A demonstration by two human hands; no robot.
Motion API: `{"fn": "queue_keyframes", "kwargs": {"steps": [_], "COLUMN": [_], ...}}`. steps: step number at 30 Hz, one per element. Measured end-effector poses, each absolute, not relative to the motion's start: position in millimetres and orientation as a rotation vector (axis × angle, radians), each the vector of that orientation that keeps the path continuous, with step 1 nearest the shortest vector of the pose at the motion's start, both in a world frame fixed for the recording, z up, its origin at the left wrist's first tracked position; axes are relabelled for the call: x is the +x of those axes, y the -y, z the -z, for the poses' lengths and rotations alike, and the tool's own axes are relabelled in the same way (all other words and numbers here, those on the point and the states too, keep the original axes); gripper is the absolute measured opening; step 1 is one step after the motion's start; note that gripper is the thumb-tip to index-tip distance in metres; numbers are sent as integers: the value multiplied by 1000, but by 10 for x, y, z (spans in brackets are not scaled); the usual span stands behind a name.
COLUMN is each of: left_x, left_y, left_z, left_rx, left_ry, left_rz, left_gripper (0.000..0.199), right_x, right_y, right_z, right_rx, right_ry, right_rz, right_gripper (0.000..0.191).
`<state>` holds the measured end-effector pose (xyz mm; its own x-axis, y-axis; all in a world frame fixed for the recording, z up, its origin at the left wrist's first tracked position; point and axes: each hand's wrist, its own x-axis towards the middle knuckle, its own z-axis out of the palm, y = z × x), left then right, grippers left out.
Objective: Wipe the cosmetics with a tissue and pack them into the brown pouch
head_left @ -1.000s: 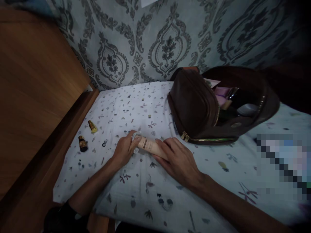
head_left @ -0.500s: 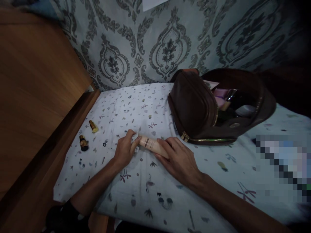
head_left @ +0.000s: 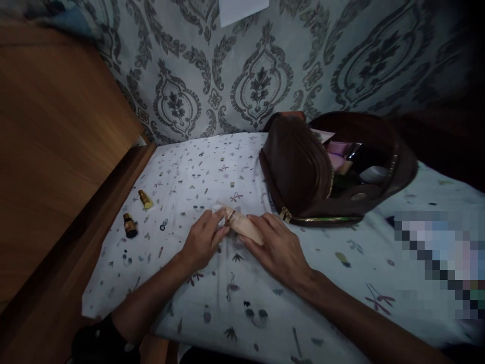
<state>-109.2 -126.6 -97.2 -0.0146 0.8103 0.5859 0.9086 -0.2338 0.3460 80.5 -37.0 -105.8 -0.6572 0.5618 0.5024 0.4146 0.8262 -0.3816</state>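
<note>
A beige tube (head_left: 242,225) with small dark print lies slantwise between my two hands, just above the patterned white sheet. My right hand (head_left: 279,247) is wrapped round its lower right end, thumb below and fingers on top. At the upper left end, the fingertips of my left hand (head_left: 205,237) pinch the tube's pale, see-through tip, whose details are blurred. Two small bottles rest on the sheet to the left: a gold one (head_left: 145,199) and a black-and-gold one (head_left: 130,225).
An open brown leather bag (head_left: 299,167) full of small items stands at the right, behind my right hand. A wooden cabinet (head_left: 60,111) borders the left side. Patterned fabric (head_left: 261,86) rises at the back. A pixelated object (head_left: 443,247) lies far right.
My left hand has moved slightly right, with its fingers now closer round the tube's tip. The tube tilts a little more steeply. The view has shifted slightly.
</note>
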Motion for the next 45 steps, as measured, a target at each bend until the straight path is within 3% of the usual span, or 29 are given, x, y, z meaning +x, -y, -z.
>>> {"fn": "queue_keyframes", "kwargs": {"steps": [8, 14, 22, 32, 45], "left_x": [-1108, -1146, -1140, -1178, -1159], "left_y": [1249, 1238, 1207, 1211, 1185], "left_z": [952, 909, 841, 802, 785], "left_rx": [-2095, -1876, -1937, -1806, -1732], "left_ry": [1937, 2300, 2249, 2219, 2143], "left_rz": [1264, 1449, 1675, 1658, 1691], "left_gripper": [39, 34, 33, 17, 10], "right_x": [782, 793, 823, 819, 749], "right_y": [380, 414, 378, 397, 520], "right_z": [950, 913, 847, 817, 861], "right_rx": [-776, -754, -743, -783, -740], "right_ry": [2214, 2211, 2216, 2133, 1770], "right_rz": [-767, -876, -1146, -1489, -1979], "right_gripper": [36, 35, 36, 43, 43]}}
